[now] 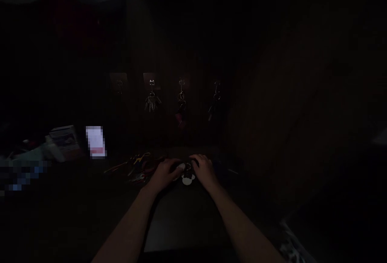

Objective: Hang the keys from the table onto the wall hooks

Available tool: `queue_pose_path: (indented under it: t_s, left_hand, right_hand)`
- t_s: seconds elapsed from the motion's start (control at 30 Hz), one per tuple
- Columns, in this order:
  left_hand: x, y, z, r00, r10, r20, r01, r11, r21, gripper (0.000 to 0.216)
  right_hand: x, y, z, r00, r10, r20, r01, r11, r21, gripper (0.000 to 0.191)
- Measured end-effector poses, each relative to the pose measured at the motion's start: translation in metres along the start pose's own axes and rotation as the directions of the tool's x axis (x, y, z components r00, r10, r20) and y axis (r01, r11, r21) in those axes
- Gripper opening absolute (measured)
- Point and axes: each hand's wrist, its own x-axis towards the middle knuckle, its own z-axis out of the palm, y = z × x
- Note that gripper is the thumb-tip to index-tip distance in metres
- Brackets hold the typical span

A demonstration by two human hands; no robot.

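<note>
The scene is very dark, so fine detail is lost. Between my hands on the dark surface lies a keychain with a white, round-eared tag and a small metal ring. My left hand curves in from the left, its thumb and fingers around a small white piece beside the ring. Whether that piece belongs to the keychain, I cannot tell. On the other side, my right hand rests with bent, parted fingers close to the ring. No held thing shows in it.
Left of my hands is a tangle of cords and small items. A lit, blurred screen and a box stand farther left. Behind, key bunches and another key bunch hang from hooks.
</note>
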Motion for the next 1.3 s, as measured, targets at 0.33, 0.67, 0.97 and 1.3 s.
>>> queue_pose_path:
  t_s: [0.33,0.67,0.97,1.3]
  left_hand:
    - [0.001,-0.005,0.003,0.998,0.039,0.052,-0.036,0.997,-0.068,0.037]
    - [0.000,-0.002,0.002,0.995,0.045,0.089,-0.039,0.997,-0.067,0.036]
    - [0.003,0.000,0.001,0.995,-0.103,-0.015,0.099,0.981,-0.169,0.031]
    - [0.005,0.004,0.002,0.975,-0.202,0.094,0.223,0.907,-0.357,0.031]
  right_hand:
    - [-0.003,0.003,0.004,0.996,0.043,0.081,-0.032,0.991,-0.129,0.024]
    - [-0.001,0.000,0.002,0.989,0.089,0.118,-0.085,0.996,-0.038,0.012]
    - [0.003,0.001,0.008,0.987,0.159,-0.025,-0.120,0.830,0.544,0.025]
    - [0.002,-0.011,0.001,0.973,0.063,-0.222,0.084,0.800,0.595,0.019]
